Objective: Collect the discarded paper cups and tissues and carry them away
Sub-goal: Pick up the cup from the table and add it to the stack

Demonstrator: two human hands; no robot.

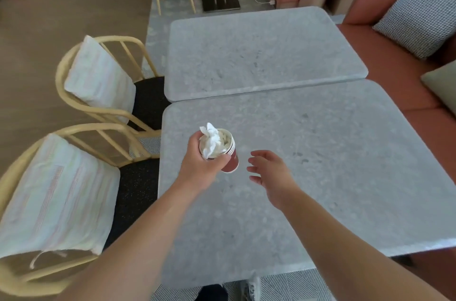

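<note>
From the head camera, looking down: the left hand grips a stack of red paper cups, fingers and thumb curled round the wall of the outermost cup. The stack is held above the near counter, tilted with its mouth toward the camera; several nested rims show at the top, but how many cups there are cannot be told. White crumpled tissues are stuffed into the top cup and stick out above its rim, beside the left thumb.

The right hand hovers just to the right of the cups, apart from them, fingers loosely spread and relaxed, holding nothing. Both forearms reach in from the bottom edge.

A 2nd grey stone-look counter stands edge to edge beyond the near one. On the left are 2 pale wooden chairs, the nearer chair and the farther chair, each with a white striped cushion against its back and a dark seat. A rust-coloured bench seat runs along the right side, carrying a checked pillow.
</note>
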